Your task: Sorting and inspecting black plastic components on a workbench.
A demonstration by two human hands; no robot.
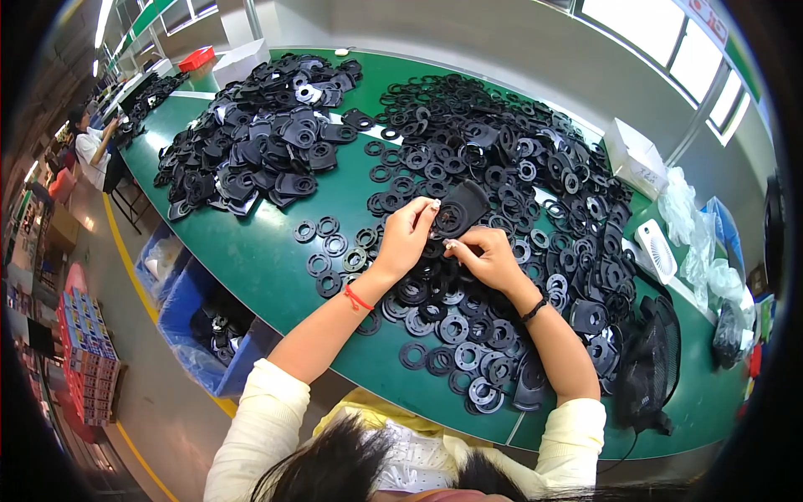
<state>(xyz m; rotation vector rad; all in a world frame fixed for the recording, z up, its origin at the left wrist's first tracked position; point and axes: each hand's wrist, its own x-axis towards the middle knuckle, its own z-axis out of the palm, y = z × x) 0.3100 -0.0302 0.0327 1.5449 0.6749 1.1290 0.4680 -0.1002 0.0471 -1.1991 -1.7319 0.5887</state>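
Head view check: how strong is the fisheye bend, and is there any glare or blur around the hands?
Head view: strong bend, the green table edge curves and black corners frame the picture; windows at upper right are blown out; soft sheen on the tabletop; left hand, right hand and the black flat part look sharp.

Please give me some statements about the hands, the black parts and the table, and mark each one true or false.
1. The left hand and the right hand both touch one black flat part. True.
2. The table is red. False: it is green.
3. A red band sits on the left wrist. True.
4. The black rings lie in one neat stack. False: they lie loose and spread out.
5. A white box stands at the far right edge of the table. True.
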